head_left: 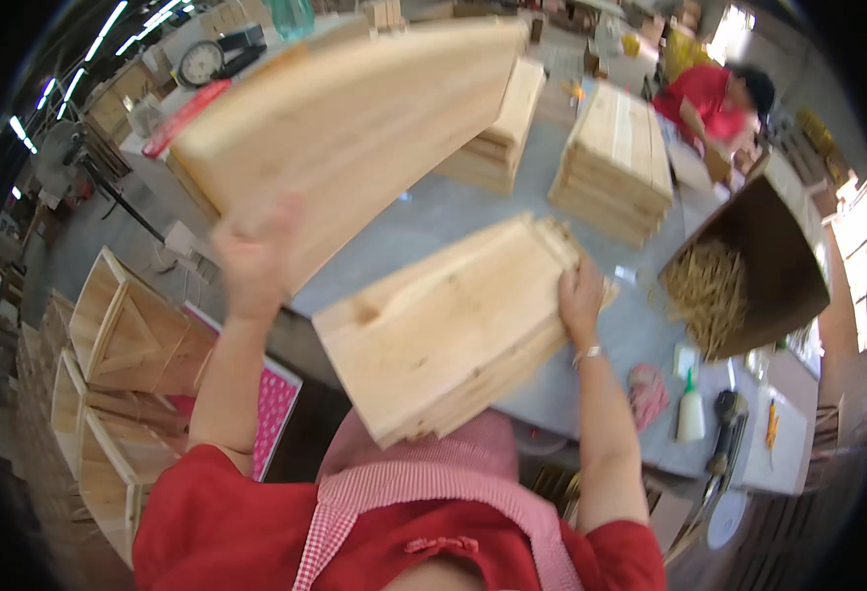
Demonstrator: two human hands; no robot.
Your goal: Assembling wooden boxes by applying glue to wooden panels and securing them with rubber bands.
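Note:
A large pale wooden panel (365, 108), blurred by motion, is raised and tilted at the upper left. My left hand (261, 251), also blurred, is closed on its lower left part. In front of my body a stack of tapered wooden boards (443, 320) overhangs the table's near edge. The boards lie slightly uneven. My right hand (581, 300) is wrapped round the stack's right end, its fingers on the top board and its edge. A bracelet circles that wrist.
More board stacks (616, 158) (498, 148) stand on the grey table (384, 251). To the right are a carton (788, 261) with yellowish strips, a glue bottle (691, 414), a pink cloth (647, 396) and a power tool (727, 433). Wooden frames (133, 345) stand left. A person in red (700, 103) works opposite.

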